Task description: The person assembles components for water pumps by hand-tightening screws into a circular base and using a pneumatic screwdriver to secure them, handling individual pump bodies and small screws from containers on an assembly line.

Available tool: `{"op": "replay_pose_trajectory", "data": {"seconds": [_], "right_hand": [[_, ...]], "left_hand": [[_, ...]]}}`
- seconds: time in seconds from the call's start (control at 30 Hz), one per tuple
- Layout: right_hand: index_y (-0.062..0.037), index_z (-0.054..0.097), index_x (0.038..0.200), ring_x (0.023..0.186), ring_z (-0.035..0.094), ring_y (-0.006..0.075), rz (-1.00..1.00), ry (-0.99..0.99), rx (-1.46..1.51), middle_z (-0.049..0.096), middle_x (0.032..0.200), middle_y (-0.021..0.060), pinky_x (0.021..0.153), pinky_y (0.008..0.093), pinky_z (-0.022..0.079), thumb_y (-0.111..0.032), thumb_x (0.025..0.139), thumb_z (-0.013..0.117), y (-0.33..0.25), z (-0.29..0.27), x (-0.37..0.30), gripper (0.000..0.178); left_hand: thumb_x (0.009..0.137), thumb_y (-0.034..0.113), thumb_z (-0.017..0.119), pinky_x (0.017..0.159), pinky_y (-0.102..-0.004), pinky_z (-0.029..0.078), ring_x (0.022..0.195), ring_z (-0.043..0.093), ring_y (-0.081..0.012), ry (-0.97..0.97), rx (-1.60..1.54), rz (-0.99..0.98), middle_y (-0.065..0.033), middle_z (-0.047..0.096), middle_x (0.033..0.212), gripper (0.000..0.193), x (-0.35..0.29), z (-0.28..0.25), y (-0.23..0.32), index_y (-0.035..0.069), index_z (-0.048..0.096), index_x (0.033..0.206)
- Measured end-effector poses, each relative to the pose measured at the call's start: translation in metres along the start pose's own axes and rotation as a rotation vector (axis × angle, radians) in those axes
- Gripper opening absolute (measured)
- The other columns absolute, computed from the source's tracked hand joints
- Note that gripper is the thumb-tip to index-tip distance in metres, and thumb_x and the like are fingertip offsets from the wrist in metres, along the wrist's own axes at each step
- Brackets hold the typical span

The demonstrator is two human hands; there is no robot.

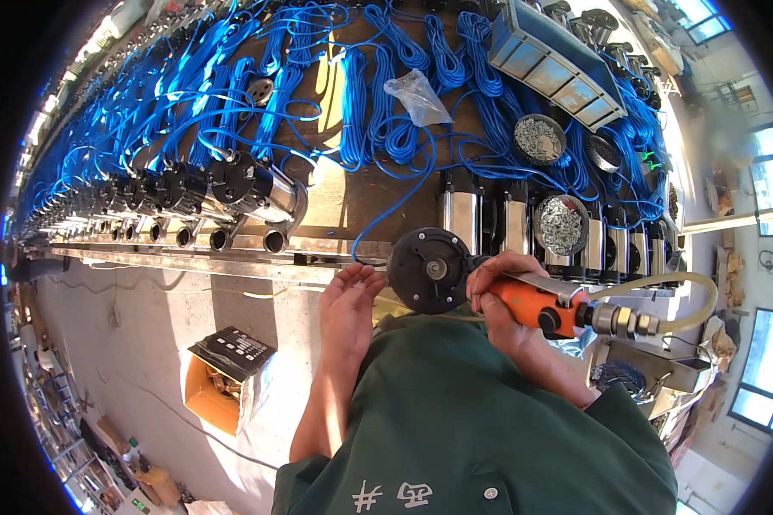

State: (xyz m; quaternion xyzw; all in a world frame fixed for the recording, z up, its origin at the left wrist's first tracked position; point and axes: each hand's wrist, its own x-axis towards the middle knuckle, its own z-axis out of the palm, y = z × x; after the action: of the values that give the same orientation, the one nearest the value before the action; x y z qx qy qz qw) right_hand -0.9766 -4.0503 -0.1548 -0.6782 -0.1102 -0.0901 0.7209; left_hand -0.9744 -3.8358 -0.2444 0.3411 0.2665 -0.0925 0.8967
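In my right hand is an orange air screwdriver, with a hose fitting at its right end. Its tip end points left, toward a round black pump end cover with small screws around a metal centre. This cover sits in front of me at the bench edge. My left hand is just left of the cover, apart from it, palm turned up and fingers half curled and loose. Nothing shows in it. A blue cable runs down from the bench and ends close to those fingertips.
Coiled blue cables cover much of the bench. Rows of steel-bodied pumps line its edge. Bowls of screws and a blue-grey crate are at right. A yellowish hose loops from the screwdriver. An open carton stands on the floor.
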Motion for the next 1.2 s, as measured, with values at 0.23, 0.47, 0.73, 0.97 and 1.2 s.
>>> {"op": "replay_pose_trajectory", "data": {"seconds": [0.23, 0.47, 0.73, 0.97, 1.2], "right_hand": [[0.0005, 0.052, 0.101, 0.064, 0.058, 0.0135, -0.067, 0.118, 0.295, 0.060, 0.081, 0.0113, 0.057, 0.0253, 0.051, 0.006, 0.073, 0.053, -0.010, 0.004, 0.012, 0.028], [-0.0029, 0.044, 0.107, 0.059, 0.052, 0.0161, -0.051, 0.160, 0.587, 0.056, 0.079, 0.0108, 0.059, 0.0314, 0.048, 0.019, 0.072, 0.044, -0.030, 0.037, 0.031, 0.041], [-0.0022, 0.045, 0.108, 0.057, 0.052, 0.0167, -0.057, 0.186, 0.685, 0.055, 0.079, 0.0125, 0.057, 0.0318, 0.047, 0.018, 0.070, 0.044, -0.028, 0.044, 0.037, 0.043], [-0.0018, 0.045, 0.107, 0.056, 0.051, 0.0168, -0.053, 0.180, 0.646, 0.056, 0.078, 0.0127, 0.057, 0.0320, 0.047, 0.018, 0.070, 0.043, -0.024, 0.045, 0.037, 0.042], [-0.0022, 0.045, 0.106, 0.056, 0.051, 0.0163, -0.059, 0.166, 0.634, 0.056, 0.079, 0.0124, 0.057, 0.0317, 0.047, 0.017, 0.072, 0.043, -0.021, 0.046, 0.036, 0.040]], "left_hand": [[0.098, 0.007, 0.049, 0.079, -0.0271, 0.058, 0.090, 0.068, -0.0248, -0.050, 0.019, 0.000, -0.0199, 0.065, 0.106, 0.024, -0.011, 0.007, 0.019, -0.007, 0.054, 0.117], [0.096, 0.022, 0.058, 0.053, -0.0199, 0.048, 0.067, 0.064, -0.0148, -0.199, 0.070, -0.122, -0.0085, 0.067, 0.085, 0.020, -0.024, 0.029, 0.017, 0.003, 0.061, 0.101], [0.094, 0.029, 0.062, 0.033, -0.0222, 0.034, 0.043, 0.054, -0.0140, -0.120, 0.121, -0.164, -0.0059, 0.063, 0.065, 0.024, -0.027, 0.054, 0.016, 0.005, 0.061, 0.089], [0.094, 0.030, 0.062, 0.033, -0.0226, 0.034, 0.043, 0.055, -0.0146, -0.189, 0.146, -0.158, -0.0066, 0.063, 0.064, 0.026, -0.027, 0.059, 0.020, 0.005, 0.060, 0.088], [0.094, 0.031, 0.061, 0.033, -0.0224, 0.033, 0.042, 0.053, -0.0150, -0.187, 0.193, -0.192, -0.0076, 0.063, 0.062, 0.027, -0.025, 0.060, 0.020, 0.005, 0.060, 0.088]]}}
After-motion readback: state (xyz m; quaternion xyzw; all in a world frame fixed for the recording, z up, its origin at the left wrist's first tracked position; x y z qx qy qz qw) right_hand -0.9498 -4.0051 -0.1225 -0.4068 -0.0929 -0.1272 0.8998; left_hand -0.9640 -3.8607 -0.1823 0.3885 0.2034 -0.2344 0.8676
